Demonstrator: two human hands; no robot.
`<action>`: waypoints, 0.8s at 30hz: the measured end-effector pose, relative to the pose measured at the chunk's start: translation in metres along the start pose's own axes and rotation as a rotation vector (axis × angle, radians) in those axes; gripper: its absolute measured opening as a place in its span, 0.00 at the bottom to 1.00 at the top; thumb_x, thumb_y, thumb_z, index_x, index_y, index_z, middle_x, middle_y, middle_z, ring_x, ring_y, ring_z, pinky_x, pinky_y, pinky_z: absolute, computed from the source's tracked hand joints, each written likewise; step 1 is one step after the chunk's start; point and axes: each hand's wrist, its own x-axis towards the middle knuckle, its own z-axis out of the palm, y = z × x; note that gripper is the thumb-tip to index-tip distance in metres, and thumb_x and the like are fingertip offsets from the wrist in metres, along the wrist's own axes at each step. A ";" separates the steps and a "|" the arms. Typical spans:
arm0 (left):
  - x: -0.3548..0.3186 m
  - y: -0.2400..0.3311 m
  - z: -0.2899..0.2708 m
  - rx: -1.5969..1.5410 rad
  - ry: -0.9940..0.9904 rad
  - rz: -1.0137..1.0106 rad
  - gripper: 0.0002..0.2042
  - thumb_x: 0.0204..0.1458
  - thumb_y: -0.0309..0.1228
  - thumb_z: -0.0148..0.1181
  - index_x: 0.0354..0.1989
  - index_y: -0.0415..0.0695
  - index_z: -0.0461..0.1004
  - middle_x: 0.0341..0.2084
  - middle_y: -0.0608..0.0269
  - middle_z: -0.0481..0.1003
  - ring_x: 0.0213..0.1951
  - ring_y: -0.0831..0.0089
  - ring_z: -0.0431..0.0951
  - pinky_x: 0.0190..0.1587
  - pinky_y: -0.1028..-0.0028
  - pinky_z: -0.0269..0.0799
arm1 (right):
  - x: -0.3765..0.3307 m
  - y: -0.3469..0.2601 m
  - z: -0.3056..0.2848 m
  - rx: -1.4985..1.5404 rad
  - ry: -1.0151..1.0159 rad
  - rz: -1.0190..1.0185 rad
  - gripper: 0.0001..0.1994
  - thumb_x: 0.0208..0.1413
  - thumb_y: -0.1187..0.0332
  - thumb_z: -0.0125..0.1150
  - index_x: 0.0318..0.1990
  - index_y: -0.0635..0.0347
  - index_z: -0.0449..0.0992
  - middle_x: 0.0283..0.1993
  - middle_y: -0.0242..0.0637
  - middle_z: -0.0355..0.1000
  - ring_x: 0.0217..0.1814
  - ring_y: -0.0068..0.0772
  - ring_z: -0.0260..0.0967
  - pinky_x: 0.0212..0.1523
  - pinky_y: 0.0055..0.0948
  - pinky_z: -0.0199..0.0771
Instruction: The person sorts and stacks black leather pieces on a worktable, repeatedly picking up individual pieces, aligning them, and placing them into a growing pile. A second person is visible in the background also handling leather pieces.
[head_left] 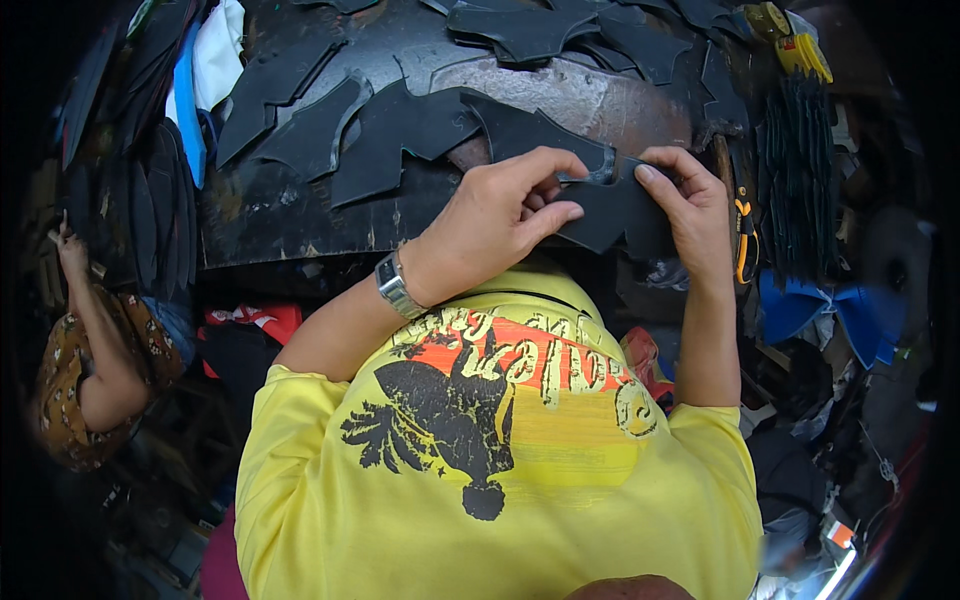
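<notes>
At the table's near edge, a flat black leather-like cut piece [600, 215] is pinched by my right hand [690, 200], thumb on top at its upper right corner. My left hand [510, 205] is half curled at the piece's left side, with thumb and index finger apart. The thumb tip is over the piece or just beside it; whether it touches cannot be told. Just beyond, another black cut piece [530, 130] with a curved, paler edge lies flat. More black pieces [400, 135] overlap to the left of my hands.
The dark worktable [270, 220] carries several cut pieces [530, 35] at its far side. Orange-handled pliers [743, 235] and a hammer [722, 155] lie at right, beside hanging black strips [798, 180]. Another person's arm [100, 350] shows at far left.
</notes>
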 end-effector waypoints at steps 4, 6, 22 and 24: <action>0.004 -0.006 0.004 0.188 0.026 0.061 0.15 0.56 0.27 0.66 0.52 0.40 0.77 0.34 0.54 0.78 0.32 0.60 0.80 0.37 0.67 0.76 | 0.004 0.004 0.011 -0.128 0.081 -0.090 0.11 0.59 0.72 0.69 0.48 0.66 0.80 0.39 0.27 0.77 0.39 0.14 0.70 0.41 0.17 0.72; 0.005 -0.007 0.004 0.241 0.017 0.023 0.15 0.56 0.29 0.65 0.51 0.40 0.77 0.35 0.50 0.78 0.34 0.52 0.81 0.39 0.60 0.77 | 0.005 0.005 0.013 -0.169 0.098 -0.109 0.11 0.59 0.72 0.69 0.47 0.66 0.80 0.39 0.28 0.77 0.39 0.15 0.70 0.42 0.18 0.72; 0.017 -0.005 -0.003 0.268 -0.007 -0.026 0.14 0.57 0.32 0.64 0.48 0.36 0.81 0.33 0.46 0.79 0.34 0.49 0.81 0.41 0.58 0.77 | -0.007 0.005 0.022 -0.200 0.173 -0.085 0.06 0.59 0.74 0.68 0.42 0.65 0.79 0.34 0.27 0.74 0.36 0.15 0.67 0.39 0.19 0.69; 0.017 -0.004 -0.002 0.269 0.000 -0.022 0.14 0.57 0.31 0.64 0.48 0.36 0.81 0.33 0.46 0.79 0.34 0.49 0.81 0.41 0.59 0.77 | -0.004 0.005 0.022 -0.217 0.162 -0.075 0.06 0.60 0.75 0.67 0.42 0.64 0.79 0.35 0.26 0.74 0.36 0.14 0.68 0.39 0.18 0.69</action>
